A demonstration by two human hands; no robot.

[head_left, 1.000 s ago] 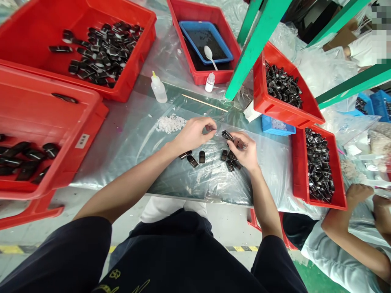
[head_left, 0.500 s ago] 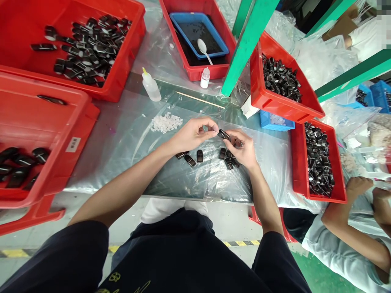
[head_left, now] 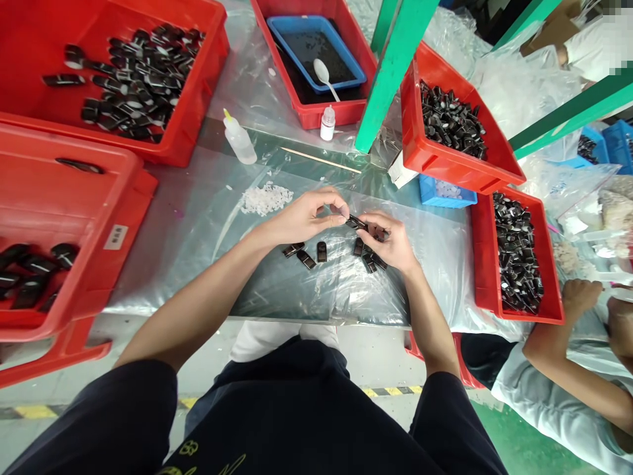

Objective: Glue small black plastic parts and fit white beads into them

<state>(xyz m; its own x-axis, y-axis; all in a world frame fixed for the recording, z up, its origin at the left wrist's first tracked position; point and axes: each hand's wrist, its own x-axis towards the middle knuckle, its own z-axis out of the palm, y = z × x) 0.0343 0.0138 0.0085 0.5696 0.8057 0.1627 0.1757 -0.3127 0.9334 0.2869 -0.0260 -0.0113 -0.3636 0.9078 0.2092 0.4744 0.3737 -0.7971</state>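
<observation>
Between my two hands, above the plastic-covered table (head_left: 277,290), is a small black piece (head_left: 355,223). My left hand (head_left: 321,214) pinches its left end with thumb and fingertips. The right end is gripped by my right hand (head_left: 388,239), which also has another dark piece tucked in its curled fingers. Several black pieces (head_left: 306,259) lie on the table below my left hand, and several more (head_left: 368,262) sit close under my right hand. A pile of small translucent bits (head_left: 267,198) rests to the left of my left hand.
Red bins (head_left: 190,125) of black parts stand left; two more (head_left: 551,270) stand right. A squeeze bottle (head_left: 240,138), small bottle (head_left: 327,124), thin stick (head_left: 320,159) and blue tray (head_left: 363,74) with a spoon lie beyond. A green post (head_left: 395,72) rises behind. Another person's hand (head_left: 581,295) is at right.
The held black piece now lies flatter and slightly lower between my hands. Both hands keep their hold. The whole view has shifted slightly.
</observation>
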